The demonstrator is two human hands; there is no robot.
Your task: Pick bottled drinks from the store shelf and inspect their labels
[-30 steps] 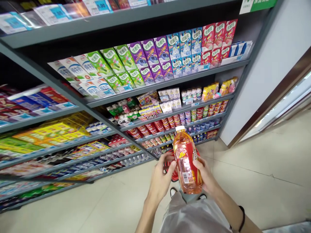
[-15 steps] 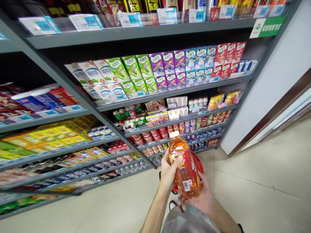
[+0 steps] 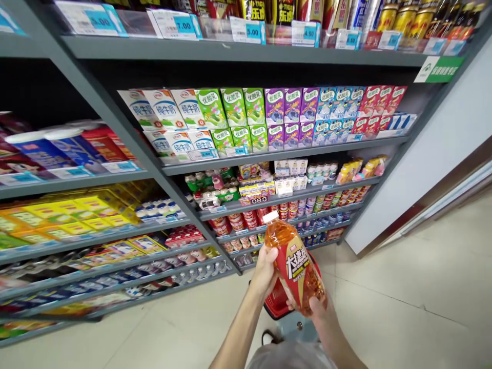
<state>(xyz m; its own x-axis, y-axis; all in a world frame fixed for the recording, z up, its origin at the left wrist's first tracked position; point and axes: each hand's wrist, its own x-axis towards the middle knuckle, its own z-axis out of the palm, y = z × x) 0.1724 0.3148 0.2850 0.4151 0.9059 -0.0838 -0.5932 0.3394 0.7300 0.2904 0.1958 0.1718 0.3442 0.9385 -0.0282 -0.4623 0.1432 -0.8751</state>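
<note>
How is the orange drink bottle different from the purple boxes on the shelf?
The bottle is tilted, held by the left hand and right hand; the purple boxes stand stacked on a shelf. The bottle is rounded and partly see-through, with a white cap; the purple boxes are square-edged. Both have printed writing.

Both arms extend forward and converge. The left arm (image 3: pixel 236 323) runs up and to the right, its forearm bare; the right arm (image 3: pixel 340 346) angles up and to the left. The left hand (image 3: pixel 265 267) grips the upper part of the bottle (image 3: pixel 295 266), thumb lying along its side. The right hand (image 3: pixel 322 316) supports the base, thumb on the near face, fingers curled beneath, mostly hidden.
</note>
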